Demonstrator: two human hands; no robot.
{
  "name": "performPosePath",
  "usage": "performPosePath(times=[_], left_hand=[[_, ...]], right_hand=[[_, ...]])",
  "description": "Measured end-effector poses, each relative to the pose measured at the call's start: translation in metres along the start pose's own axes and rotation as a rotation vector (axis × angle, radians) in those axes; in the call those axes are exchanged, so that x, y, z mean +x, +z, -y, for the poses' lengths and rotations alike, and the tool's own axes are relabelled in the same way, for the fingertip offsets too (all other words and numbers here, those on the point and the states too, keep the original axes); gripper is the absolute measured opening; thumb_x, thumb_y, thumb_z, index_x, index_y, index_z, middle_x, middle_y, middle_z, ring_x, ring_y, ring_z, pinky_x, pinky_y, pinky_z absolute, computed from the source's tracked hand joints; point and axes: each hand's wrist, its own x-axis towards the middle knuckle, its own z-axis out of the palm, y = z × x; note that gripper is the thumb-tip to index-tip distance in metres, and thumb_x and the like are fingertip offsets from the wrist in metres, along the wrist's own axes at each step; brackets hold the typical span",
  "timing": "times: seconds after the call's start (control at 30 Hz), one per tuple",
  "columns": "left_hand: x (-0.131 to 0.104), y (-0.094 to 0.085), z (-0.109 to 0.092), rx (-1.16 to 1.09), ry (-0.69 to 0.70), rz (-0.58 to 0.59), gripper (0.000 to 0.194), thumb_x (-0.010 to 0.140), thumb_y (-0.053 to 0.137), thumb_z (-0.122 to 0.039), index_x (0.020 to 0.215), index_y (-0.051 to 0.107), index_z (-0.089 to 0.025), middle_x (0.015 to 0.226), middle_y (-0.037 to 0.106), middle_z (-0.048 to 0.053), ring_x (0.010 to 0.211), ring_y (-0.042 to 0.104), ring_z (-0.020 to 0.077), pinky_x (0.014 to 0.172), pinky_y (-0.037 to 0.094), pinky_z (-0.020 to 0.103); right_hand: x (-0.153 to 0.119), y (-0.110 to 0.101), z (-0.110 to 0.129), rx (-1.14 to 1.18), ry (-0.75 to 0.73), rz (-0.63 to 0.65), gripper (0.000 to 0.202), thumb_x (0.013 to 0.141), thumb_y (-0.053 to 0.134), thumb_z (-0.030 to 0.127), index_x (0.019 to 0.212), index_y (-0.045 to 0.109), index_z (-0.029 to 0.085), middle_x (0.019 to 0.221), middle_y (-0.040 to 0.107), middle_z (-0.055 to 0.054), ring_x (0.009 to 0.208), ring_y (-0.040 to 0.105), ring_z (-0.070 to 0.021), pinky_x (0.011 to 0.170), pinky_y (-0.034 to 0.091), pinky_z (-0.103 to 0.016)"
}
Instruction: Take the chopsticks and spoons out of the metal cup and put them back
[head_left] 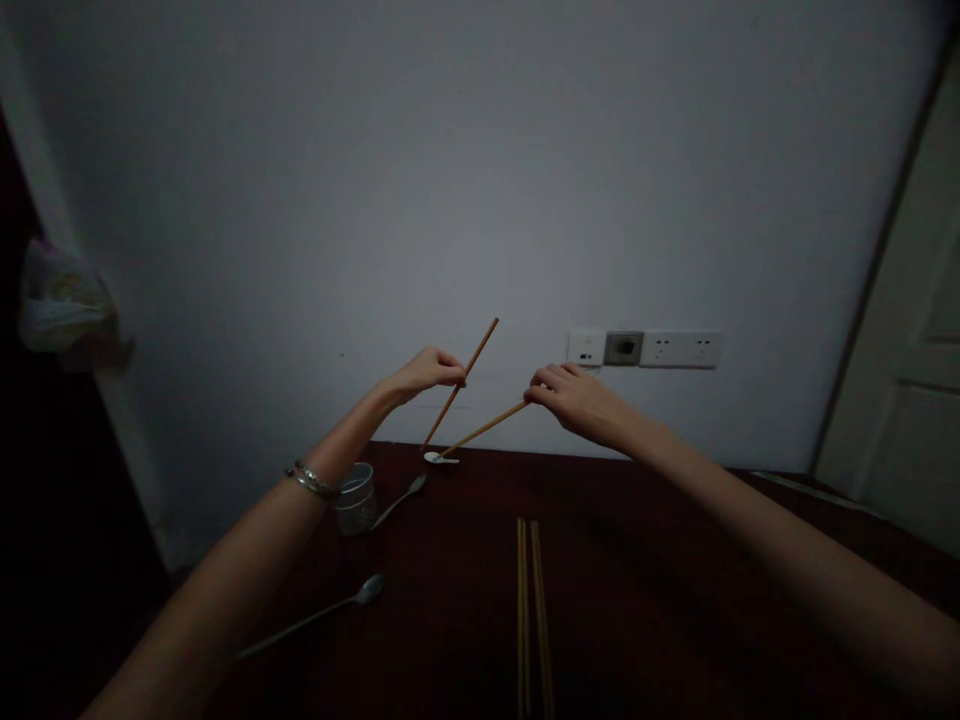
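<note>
Near the back of the dark red table, my left hand [433,372] pinches a wooden chopstick [481,345] that slants up to the right. To its right, my right hand [566,395] is closed on the end of another chopstick [487,426], which slopes down to the left. The lower tips of both chopsticks come down by a small white spoon-shaped rest [435,458]; whether they touch it I cannot tell. A metal cup [355,500] stands beside my left forearm. One metal spoon [409,490] lies next to the cup, and a second spoon [367,590] lies nearer me.
Several more chopsticks [534,600] lie lengthwise on the table [645,600] in front of me. Behind it rises a pale wall [375,200] with sockets [681,349]. A plastic bag [64,300] hangs at the left, and a door [915,400] stands at the right.
</note>
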Motion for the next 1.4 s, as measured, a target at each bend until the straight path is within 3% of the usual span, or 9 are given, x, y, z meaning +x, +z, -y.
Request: performPosePath(times=[0.17,0.33,0.47,0.67,0.97,1.1,1.2,1.33,1.4], left_hand=[[-0.016,0.067,0.008,-0.514,-0.065,0.304,0.02,0.067,0.06,-0.028,0.069,0.064,-0.009,0.085,0.068,0.015,0.079,0.063,0.0181,0.077,0.046,0.031],[-0.037,0.129,0.024,-0.728,-0.176,0.419,0.014,0.067,0.062,-0.024,0.067,0.059,-0.011,0.081,0.068,0.012,0.074,0.065,0.0192,0.073,0.048,0.031],[-0.047,0.159,0.033,-0.794,-0.215,0.468,0.014,0.07,0.061,-0.024,0.072,0.059,-0.01,0.08,0.068,0.013,0.071,0.066,0.0185,0.072,0.049,0.031],[-0.054,0.18,0.037,-0.862,-0.235,0.46,0.022,0.071,0.062,-0.02,0.088,0.06,-0.008,0.079,0.068,0.014,0.068,0.066,0.0184,0.066,0.051,0.03],[-0.057,0.18,0.042,-0.892,-0.231,0.463,0.03,0.068,0.067,-0.018,0.095,0.061,-0.006,0.087,0.067,0.016,0.072,0.066,0.0177,0.066,0.051,0.026],[-0.056,0.185,0.04,-0.914,-0.275,0.385,0.029,0.066,0.069,-0.015,0.092,0.059,-0.007,0.084,0.068,0.015,0.07,0.066,0.0178,0.068,0.052,0.029],[-0.055,0.191,0.038,-0.946,-0.283,0.309,0.027,0.065,0.069,-0.015,0.089,0.058,-0.008,0.082,0.068,0.014,0.07,0.066,0.0186,0.069,0.053,0.029],[-0.054,0.199,0.038,-0.993,-0.267,0.21,0.028,0.066,0.07,-0.015,0.09,0.057,-0.008,0.083,0.068,0.015,0.072,0.066,0.0194,0.069,0.053,0.03],[-0.054,0.202,0.038,-1.019,-0.264,0.166,0.028,0.066,0.069,-0.015,0.09,0.057,-0.008,0.083,0.068,0.015,0.072,0.066,0.0197,0.069,0.053,0.03]], right_hand=[[-0.033,-0.016,0.005,-0.015,-0.025,0.023,0.022,0.086,0.042,0.014,0.102,0.056,0.019,0.098,0.056,-0.009,0.091,0.044,-0.0206,0.078,0.03,-0.032],[-0.06,-0.022,0.01,-0.038,-0.08,0.087,0.017,0.085,0.045,0.019,0.099,0.056,0.021,0.099,0.056,-0.007,0.092,0.044,-0.021,0.08,0.031,-0.034],[-0.075,-0.021,0.013,-0.028,-0.097,0.14,0.017,0.085,0.045,0.018,0.097,0.056,0.022,0.099,0.057,-0.007,0.093,0.046,-0.0201,0.08,0.031,-0.034],[-0.084,-0.014,0.011,0.014,-0.131,0.197,0.016,0.084,0.048,0.018,0.097,0.057,0.022,0.095,0.058,-0.006,0.089,0.048,-0.0186,0.077,0.032,-0.033],[-0.081,-0.005,0.01,0.022,-0.155,0.201,0.015,0.085,0.047,0.018,0.095,0.058,0.021,0.094,0.059,-0.006,0.09,0.049,-0.0182,0.076,0.034,-0.032],[-0.085,-0.005,0.007,0.037,-0.114,0.172,0.02,0.085,0.046,0.017,0.102,0.057,0.022,0.098,0.06,-0.007,0.095,0.049,-0.0192,0.079,0.037,-0.034],[-0.093,-0.003,0.005,0.147,0.128,0.0,0.025,0.086,0.044,0.018,0.107,0.056,0.02,0.102,0.06,-0.009,0.099,0.05,-0.0199,0.081,0.04,-0.035],[-0.1,0.024,0.014,0.586,0.832,-0.491,0.022,0.083,0.047,0.029,0.093,0.062,0.016,0.092,0.065,-0.01,0.086,0.058,-0.019,0.076,0.047,-0.035],[-0.098,0.044,0.025,0.923,1.114,-0.562,0.023,0.076,0.056,0.033,0.087,0.064,0.014,0.087,0.067,-0.01,0.08,0.061,-0.0188,0.072,0.049,-0.035]])
